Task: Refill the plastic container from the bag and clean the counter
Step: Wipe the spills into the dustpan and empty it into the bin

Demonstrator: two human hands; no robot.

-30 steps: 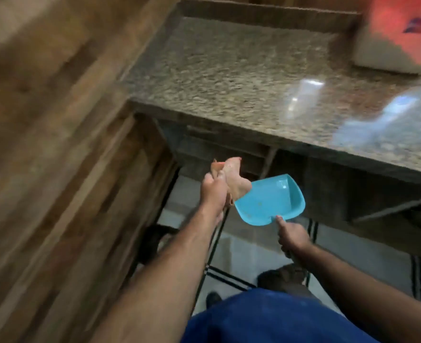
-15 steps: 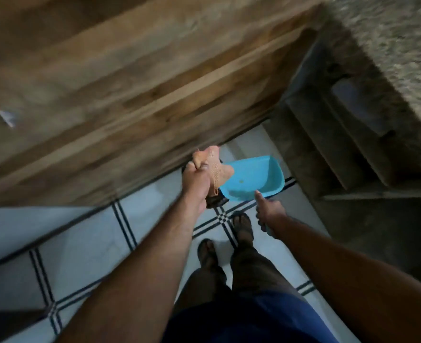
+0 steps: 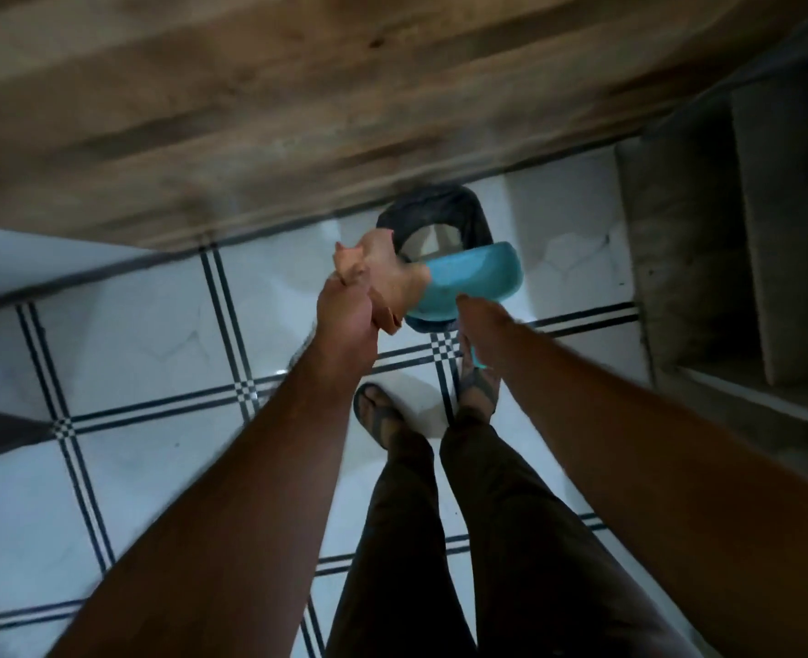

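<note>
My left hand [image 3: 345,315] grips a crumpled peach cloth [image 3: 383,273] just left of a blue plastic dustpan [image 3: 468,277]. My right hand [image 3: 480,330] holds the dustpan by its handle. The pan is tipped so that its underside faces me, over a small dark bin lined with a black bag [image 3: 435,220] on the floor. The cloth touches the pan's left edge. The plastic container, the bag and the countertop are out of view.
A wood-panelled wall [image 3: 297,111] runs behind the bin. Grey open cabinet shelves [image 3: 744,258] stand at the right. The floor is white tile with dark stripes [image 3: 155,353]. My sandalled feet [image 3: 383,420] stand just below the bin.
I have turned from the counter and looked down at the floor. Both hands moved over the bin, and the dustpan has tipped from face-up to bottom-up.
</note>
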